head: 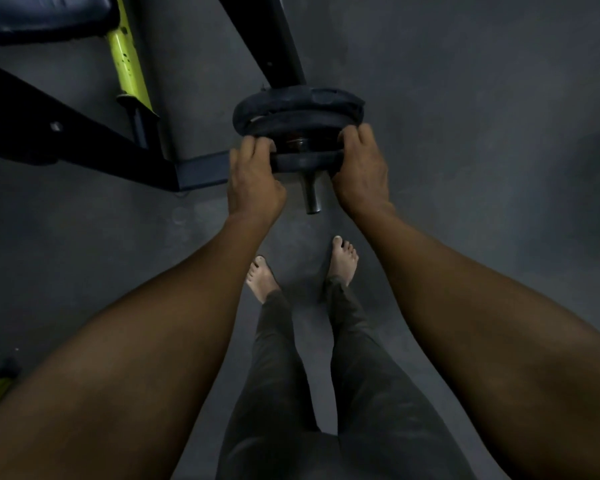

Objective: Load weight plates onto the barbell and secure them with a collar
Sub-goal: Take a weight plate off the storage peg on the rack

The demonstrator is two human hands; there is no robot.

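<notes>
The barbell sleeve end (310,195) points toward me at centre frame. Two large worn black plates (298,109) sit on it farther in. A smaller black plate (305,161) is on the sleeve, nearer me, with a gap to the big ones. My left hand (253,178) grips its left edge and my right hand (359,171) grips its right edge. No collar is visible.
A black rack upright (271,39) rises behind the plates. A black frame beam (84,133) and a yellow-green bench leg (129,64) lie at left, under a dark bench pad (42,15). My bare feet (342,261) stand on the grey floor below the bar.
</notes>
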